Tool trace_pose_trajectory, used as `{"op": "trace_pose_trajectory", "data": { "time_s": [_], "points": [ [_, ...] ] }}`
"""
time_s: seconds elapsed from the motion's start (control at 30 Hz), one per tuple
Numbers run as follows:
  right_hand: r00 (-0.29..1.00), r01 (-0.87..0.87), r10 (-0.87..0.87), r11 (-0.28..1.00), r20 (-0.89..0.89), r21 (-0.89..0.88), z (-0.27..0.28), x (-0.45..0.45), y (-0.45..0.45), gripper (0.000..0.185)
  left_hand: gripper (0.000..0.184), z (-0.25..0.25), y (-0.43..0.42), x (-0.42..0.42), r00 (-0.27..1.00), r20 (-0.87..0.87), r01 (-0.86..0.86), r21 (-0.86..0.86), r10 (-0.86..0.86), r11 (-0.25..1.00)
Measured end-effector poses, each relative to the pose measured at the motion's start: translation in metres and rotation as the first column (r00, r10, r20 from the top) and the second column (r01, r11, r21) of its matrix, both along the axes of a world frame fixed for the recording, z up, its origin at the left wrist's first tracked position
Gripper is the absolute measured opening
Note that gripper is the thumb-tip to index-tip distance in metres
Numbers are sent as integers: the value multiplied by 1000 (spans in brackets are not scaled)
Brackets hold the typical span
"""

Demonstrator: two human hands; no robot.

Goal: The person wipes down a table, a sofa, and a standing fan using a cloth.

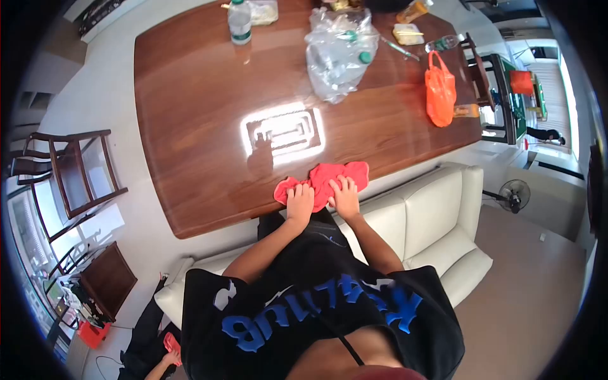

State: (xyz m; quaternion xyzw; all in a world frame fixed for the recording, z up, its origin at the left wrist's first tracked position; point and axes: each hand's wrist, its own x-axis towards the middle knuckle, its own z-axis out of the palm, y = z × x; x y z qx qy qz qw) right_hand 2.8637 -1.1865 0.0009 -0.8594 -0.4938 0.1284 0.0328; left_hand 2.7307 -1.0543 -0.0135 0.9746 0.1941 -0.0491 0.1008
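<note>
A crumpled red cloth (pixel 323 180) lies at the near edge of the brown wooden table (pixel 196 126). My left hand (pixel 300 201) rests on the cloth's left part, its fingers bent over the fabric. On the right part of the same cloth is my right hand (pixel 344 195), with its fingers somewhat spread and pressing down on the fabric. Both hands are side by side, a small gap between them. Part of the cloth is hidden under the fingers.
Farther back stand a bottle (pixel 240 25), a clear plastic bag of bottles (pixel 339 57) and an orange bag (pixel 440 92). A cream sofa (pixel 430 206) runs along the near edge. Another person's hand (pixel 170 358) shows at lower left.
</note>
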Motion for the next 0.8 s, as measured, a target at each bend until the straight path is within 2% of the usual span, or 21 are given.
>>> {"op": "trace_pose_trajectory", "data": {
  "time_s": [0.1,0.17,0.27,0.37,0.43,0.5,0.57,0.63,0.73,0.8],
  "points": [
    [999,-33,32,999,14,37,-1,30,1,61,13,-5,-12,35,993,-79,-79,53,83,995],
    [999,-42,44,995,-20,92,0,50,-6,60,12,-7,-21,46,994,-63,-89,81,94,993],
    [986,-149,160,975,-56,167,-4,107,-18,59,13,-5,-33,77,985,-100,-128,98,137,987],
    [971,-207,231,942,-63,263,-12,165,-27,59,15,2,-45,116,992,-47,-105,202,116,974],
    [970,-183,222,935,-99,303,-6,211,-30,57,16,5,-52,161,970,-212,-80,174,117,982],
    [993,-38,73,941,-91,337,-7,244,-32,58,17,-2,-46,214,970,-243,45,261,21,964],
    [983,170,-133,922,-128,347,-8,263,-28,59,18,-21,-21,268,989,-121,131,403,-89,906],
    [908,417,-371,847,-195,331,-6,267,-17,59,20,-2,2,320,983,-169,140,394,-79,908],
    [883,468,-433,772,-183,430,-5,243,-28,60,22,-4,-12,319,993,-114,16,397,32,918],
    [905,422,-394,782,-160,459,5,214,-50,62,30,4,-39,277,992,-122,4,310,35,951]
  ]
}}
